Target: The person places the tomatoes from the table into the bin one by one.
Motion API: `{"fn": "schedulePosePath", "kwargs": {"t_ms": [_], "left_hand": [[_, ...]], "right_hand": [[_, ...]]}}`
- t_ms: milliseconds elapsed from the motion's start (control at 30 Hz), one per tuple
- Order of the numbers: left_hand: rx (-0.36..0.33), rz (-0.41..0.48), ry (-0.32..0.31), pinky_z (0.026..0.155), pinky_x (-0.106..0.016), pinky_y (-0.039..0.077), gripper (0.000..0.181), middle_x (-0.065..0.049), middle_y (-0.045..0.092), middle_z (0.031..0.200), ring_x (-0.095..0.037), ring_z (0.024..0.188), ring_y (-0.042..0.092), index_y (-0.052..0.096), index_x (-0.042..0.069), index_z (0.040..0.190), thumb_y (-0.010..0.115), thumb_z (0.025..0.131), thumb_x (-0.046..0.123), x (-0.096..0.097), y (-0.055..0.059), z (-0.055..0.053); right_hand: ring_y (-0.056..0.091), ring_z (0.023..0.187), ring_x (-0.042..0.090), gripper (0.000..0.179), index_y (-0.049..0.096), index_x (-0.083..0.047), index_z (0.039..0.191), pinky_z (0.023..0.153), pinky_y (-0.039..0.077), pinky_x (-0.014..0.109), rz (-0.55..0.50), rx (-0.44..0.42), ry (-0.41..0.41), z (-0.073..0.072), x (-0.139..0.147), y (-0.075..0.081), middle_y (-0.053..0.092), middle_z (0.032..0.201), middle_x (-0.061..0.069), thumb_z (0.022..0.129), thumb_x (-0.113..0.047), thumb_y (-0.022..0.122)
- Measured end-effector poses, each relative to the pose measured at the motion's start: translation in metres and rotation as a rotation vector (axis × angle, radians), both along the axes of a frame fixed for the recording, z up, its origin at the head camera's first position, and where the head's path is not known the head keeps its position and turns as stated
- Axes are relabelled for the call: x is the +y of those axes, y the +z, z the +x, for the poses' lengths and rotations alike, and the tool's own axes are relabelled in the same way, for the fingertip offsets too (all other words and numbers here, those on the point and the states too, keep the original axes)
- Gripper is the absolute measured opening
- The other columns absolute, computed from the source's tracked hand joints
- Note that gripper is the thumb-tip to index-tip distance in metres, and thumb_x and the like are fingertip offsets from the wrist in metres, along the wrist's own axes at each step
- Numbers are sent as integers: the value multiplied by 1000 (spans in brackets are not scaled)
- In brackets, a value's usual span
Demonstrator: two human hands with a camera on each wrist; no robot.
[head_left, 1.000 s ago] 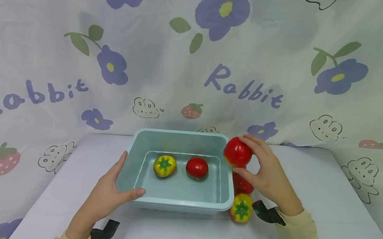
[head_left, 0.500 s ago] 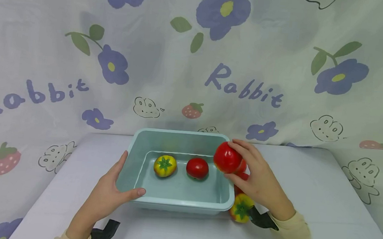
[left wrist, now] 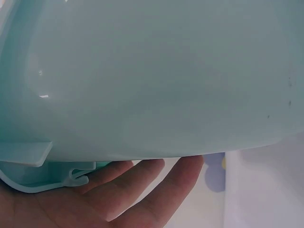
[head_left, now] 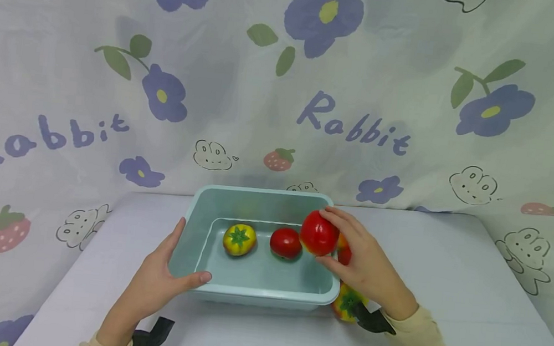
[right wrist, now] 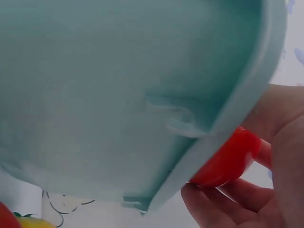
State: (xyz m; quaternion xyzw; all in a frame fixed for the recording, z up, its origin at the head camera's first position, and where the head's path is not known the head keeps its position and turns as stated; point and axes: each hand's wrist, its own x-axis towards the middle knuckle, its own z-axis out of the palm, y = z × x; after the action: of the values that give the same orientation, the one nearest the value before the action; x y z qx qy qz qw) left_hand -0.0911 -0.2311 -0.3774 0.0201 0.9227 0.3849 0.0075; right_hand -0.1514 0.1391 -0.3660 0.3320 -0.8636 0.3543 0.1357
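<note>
Right hand (head_left: 368,262) has half-spread fingers gripping a red tomato (head_left: 319,234) at the right rim of the tub (head_left: 265,293); left hand (head_left: 159,280) loosely clasps its left side; probably mid-loading; next calls for lowering, then release

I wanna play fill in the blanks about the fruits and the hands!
1. The hand holding up a red fruit is the ____ hand.
2. In the bin, a yellow fruit has a leafy top coloured ____.
3. Beside it on the bin's floor lies another fruit, coloured ____.

Missing words: right; green; red.
</note>
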Motion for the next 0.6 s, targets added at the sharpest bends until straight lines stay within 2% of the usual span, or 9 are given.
{"fn": "schedulePosePath", "kwargs": {"t_ms": [433, 600], "left_hand": [[-8, -25, 1, 98, -67, 25, 108, -9, 11, 154, -38, 136, 19, -1, 28, 149, 73, 74, 49, 2, 3, 0], [-8, -16, -5, 99, -67, 24, 107, -7, 10, 154, -38, 137, 18, -2, 28, 149, 73, 74, 48, 1, 2, -1]], "right_hand": [[41, 126, 16, 83, 33, -26, 143, 93, 47, 39, 34, -35, -18, -1, -4, -6, 36, 143, -5, 74, -27, 79], [38, 129, 17, 82, 32, -26, 144, 95, 45, 43, 63, -40, -29, -1, -3, -6, 34, 145, -4, 76, -34, 76]]}}
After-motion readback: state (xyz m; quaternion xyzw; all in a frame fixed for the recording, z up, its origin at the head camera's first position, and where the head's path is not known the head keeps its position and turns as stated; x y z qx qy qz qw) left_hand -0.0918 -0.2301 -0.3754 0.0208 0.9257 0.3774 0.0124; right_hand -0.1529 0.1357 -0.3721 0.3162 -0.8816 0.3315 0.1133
